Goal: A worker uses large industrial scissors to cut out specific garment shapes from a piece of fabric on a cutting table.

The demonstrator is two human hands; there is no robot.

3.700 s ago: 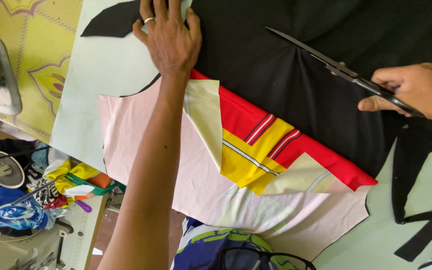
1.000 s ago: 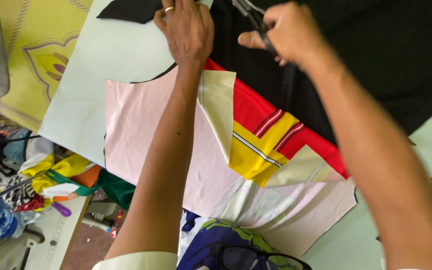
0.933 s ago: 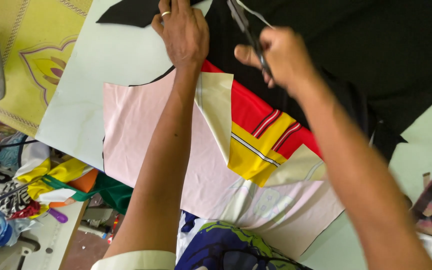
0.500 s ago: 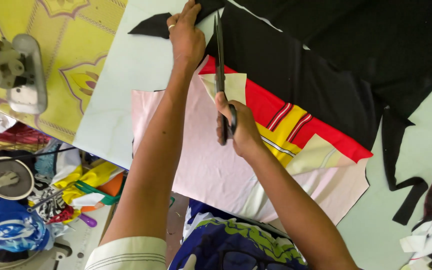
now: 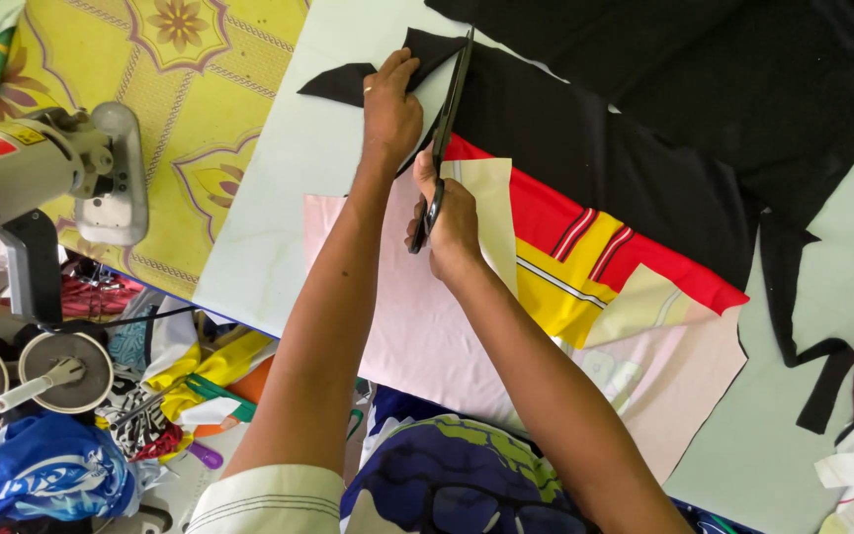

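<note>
Pale green cutting table [image 5: 279,198], black fabric sheet [image 5: 644,148] spread across it, your left hand [image 5: 390,111] pressing its corner with fingers together, your right hand [image 5: 447,222] clamped on long black-handled scissors [image 5: 444,129], blades along the fabric edge.

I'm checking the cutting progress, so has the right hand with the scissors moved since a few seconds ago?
Yes. The right hand came from the far right across the black fabric to beside the left hand, scissors now pointing away.

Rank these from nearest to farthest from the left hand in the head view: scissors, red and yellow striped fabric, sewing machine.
From the left hand:
1. Scissors, right beside it, held in the right hand.
2. Red and yellow striped fabric, lower right, across the table.
3. Sewing machine, far left, off the table.
</note>
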